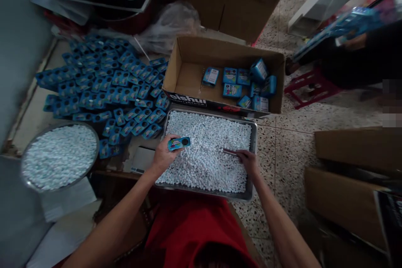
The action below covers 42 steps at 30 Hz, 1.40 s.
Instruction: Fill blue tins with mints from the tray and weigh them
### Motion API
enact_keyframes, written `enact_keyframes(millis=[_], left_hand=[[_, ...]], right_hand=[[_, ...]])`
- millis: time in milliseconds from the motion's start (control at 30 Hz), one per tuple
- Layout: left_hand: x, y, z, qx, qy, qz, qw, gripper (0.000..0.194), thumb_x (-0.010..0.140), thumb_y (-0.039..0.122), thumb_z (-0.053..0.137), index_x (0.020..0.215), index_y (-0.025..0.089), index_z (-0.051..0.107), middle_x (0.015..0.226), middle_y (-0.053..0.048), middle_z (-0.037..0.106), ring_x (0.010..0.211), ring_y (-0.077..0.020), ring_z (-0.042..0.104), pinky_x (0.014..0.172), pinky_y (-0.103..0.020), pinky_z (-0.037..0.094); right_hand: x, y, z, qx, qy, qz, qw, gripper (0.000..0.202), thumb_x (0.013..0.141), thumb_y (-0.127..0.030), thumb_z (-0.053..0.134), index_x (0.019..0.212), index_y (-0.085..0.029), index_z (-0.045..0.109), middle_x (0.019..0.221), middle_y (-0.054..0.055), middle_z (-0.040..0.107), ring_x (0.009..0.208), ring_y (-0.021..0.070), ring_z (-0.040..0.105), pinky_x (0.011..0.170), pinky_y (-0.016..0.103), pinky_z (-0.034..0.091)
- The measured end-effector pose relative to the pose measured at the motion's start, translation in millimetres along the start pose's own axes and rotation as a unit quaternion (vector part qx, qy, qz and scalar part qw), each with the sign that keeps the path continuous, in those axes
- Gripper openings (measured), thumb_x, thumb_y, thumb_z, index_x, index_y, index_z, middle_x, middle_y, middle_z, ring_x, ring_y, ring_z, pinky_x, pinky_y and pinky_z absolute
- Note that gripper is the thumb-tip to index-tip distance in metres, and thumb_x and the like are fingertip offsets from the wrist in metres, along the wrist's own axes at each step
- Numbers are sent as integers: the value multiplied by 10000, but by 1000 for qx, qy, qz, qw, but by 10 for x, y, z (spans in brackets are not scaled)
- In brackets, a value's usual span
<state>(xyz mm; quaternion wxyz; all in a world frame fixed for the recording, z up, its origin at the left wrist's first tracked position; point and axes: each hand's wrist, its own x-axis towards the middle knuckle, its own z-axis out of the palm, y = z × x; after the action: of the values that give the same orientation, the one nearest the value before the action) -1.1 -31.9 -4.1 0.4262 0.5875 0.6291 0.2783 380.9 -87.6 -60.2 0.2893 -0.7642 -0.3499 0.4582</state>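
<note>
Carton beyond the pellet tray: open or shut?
Open. No flaps or lid cover the top of the carton; blue packs show inside, mostly toward its right end.

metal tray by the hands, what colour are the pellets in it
White and pale blue, in the head view.

Looks like a small packing workshop tbh: metal tray [253, 150] full of little white pellets, open cardboard box [191, 69] just beyond it, rows of blue packs [106, 79] to its left, speckled floor [266, 176] to its right.
</note>
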Motion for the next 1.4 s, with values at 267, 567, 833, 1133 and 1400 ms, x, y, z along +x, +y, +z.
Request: enact_keyframes(millis=[267, 567, 833, 1133, 1400], left_hand=[[-41, 2, -191, 145, 19, -19, 989, 273, 792, 241, 709, 1058, 230, 646, 1037, -44, 730, 980, -248, 688, 901, -361, 513], [34, 215, -3, 113, -16, 45, 992, 236, 791, 170, 635, 1025, 203, 630, 1018, -71, 712, 966, -256, 669, 890, -375, 505], [-18, 240, 207, 67, -20, 47, 996, 188, 815, 180, 615, 1001, 208, 628, 1007, -69, 705, 946, -247, 658, 881, -366, 499], [-56, 149, 234, -6, 11, -51, 999, 307, 713, 199, 715, 1014, 218, 654, 978, -26, 723, 922, -235, 681, 845, -333, 515], [-97, -133, -182, -6, 22, -83, 996, 368, 670, 226, 795, 1012, 211, 660, 932, -9, 720, 866, -211, 681, 805, -305, 515]], right_hand=[[-15, -195, 875, 123, -99, 9, 988, 445, 698, -554, 744, 846, -135, 761, 563, -13, 609, 496, 116, 495, 504, 252, 400], [-163, -1277, 374, 56, -197, -54, 977, 252, 771, -391, 736, 852, -158, 788, 553, -12, 613, 477, 115, 505, 479, 247, 383], [-463, -2035, 344, -220, -119, -244, 937, 215, 780, -133, 611, 780, -220, 807, 744, 46, 747, 723, 211, 659, 709, 328, 438], [-323, -1591, -89, -235, -33, -231, 944, 179, 811, -256, 631, 849, -245, 805, 872, 78, 777, 821, 269, 683, 788, 375, 453], [240, -249, 570, -43, -73, -47, 995, 349, 700, -528, 706, 762, -191, 770, 539, 30, 636, 511, 179, 526, 545, 315, 400]])
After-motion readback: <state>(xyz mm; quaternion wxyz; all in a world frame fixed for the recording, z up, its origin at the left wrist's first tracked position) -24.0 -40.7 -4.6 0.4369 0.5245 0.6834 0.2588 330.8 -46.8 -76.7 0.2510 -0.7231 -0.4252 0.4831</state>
